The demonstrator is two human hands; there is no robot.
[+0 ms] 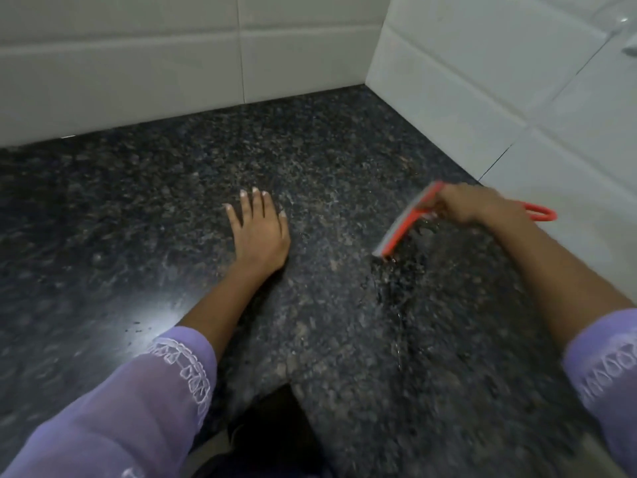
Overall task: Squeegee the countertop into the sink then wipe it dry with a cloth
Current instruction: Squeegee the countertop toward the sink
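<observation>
The right hand [472, 207] is curled round the handle of the red squeegee [406, 224], its blade edge tilted down onto the wet dark tabletop [138, 201] near the tiled corner, probably to drag water, while the left hand [258, 229] lies flat with straight fingers left of the squeegee, holding nothing, apparently as a brace

Walls: large glossy white tiles [138, 63] with thin grey grout lines, meeting at a corner at upper right.
Side wall: white tiles [517, 81] running towards the viewer along the right.
Light: a bright overhead glare patch [151, 301] reflected at lower left on dark speckled stone.
Floor: a dim, dark strip [269, 436] at bottom centre, blurred.
</observation>
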